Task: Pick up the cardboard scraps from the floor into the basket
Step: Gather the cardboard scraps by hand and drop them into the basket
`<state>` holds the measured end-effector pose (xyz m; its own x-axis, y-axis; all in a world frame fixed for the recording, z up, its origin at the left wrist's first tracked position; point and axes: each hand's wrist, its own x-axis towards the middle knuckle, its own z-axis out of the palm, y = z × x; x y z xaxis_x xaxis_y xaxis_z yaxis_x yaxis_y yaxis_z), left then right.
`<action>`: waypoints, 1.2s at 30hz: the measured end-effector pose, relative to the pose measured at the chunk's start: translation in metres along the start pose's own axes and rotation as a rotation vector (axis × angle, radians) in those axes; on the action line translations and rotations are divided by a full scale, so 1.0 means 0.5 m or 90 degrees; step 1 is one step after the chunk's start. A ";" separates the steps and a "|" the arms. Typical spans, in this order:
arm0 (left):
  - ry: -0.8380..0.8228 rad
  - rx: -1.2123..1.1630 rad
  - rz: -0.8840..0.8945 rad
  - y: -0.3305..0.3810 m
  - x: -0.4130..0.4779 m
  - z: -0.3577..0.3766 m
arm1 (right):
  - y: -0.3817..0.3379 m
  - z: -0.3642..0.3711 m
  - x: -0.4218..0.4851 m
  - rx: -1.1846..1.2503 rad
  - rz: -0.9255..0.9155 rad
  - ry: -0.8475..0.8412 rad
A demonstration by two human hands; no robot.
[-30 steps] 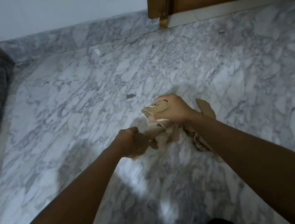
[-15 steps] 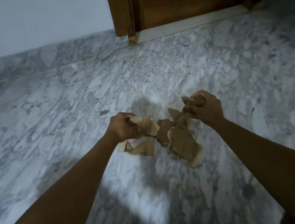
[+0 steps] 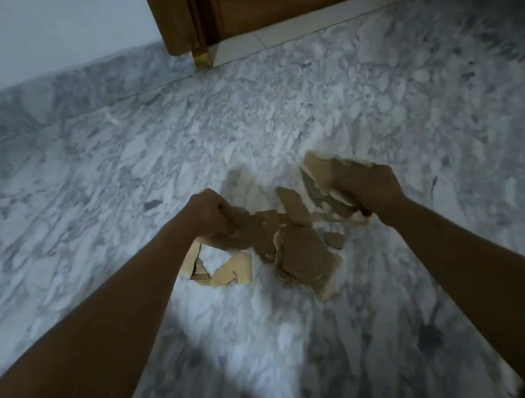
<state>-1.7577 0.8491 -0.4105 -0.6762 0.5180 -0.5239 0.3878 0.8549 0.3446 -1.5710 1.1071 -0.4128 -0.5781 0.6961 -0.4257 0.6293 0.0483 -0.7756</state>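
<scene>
Hands clutch cardboard scraps.

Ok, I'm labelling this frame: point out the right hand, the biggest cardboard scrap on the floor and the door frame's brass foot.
right hand [image 3: 369,189], head view, back of the hand.
biggest cardboard scrap [image 3: 304,255], head view, middle of its face.
brass foot [image 3: 202,59], head view, its front face.

Both bare forearms reach forward and down, a little apart. The left hand is curled closed, knuckles up, gripping cardboard scraps. The right hand is also closed in a fist around scraps.
</scene>
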 end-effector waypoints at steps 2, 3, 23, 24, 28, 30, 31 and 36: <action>-0.039 0.056 0.026 -0.001 0.008 0.009 | -0.031 0.016 0.001 0.076 -0.003 -0.125; -0.054 0.086 0.045 -0.002 0.008 0.021 | -0.035 0.032 0.004 0.054 0.007 -0.153; 0.057 -0.024 -0.001 -0.084 -0.030 0.053 | -0.022 0.158 -0.014 0.038 -0.094 -0.056; 0.059 -0.049 0.000 -0.085 -0.039 0.043 | -0.035 0.144 -0.021 0.070 -0.085 -0.055; -0.014 -0.218 0.038 -0.052 -0.069 -0.007 | -0.064 0.065 -0.035 0.132 0.015 -0.094; -0.093 -0.254 0.064 -0.016 -0.074 -0.013 | -0.048 0.025 -0.028 0.080 0.018 -0.086; -0.127 -0.213 0.082 0.009 -0.074 -0.007 | -0.032 0.008 -0.026 0.058 0.023 -0.075; -0.150 -0.062 0.102 0.140 -0.057 0.144 | 0.076 -0.036 -0.047 0.011 0.120 -0.050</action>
<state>-1.6660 0.8962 -0.4277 -0.4424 0.6484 -0.6196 0.4082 0.7608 0.5046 -1.5242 1.1058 -0.4238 -0.4902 0.6332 -0.5989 0.7218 -0.0902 -0.6862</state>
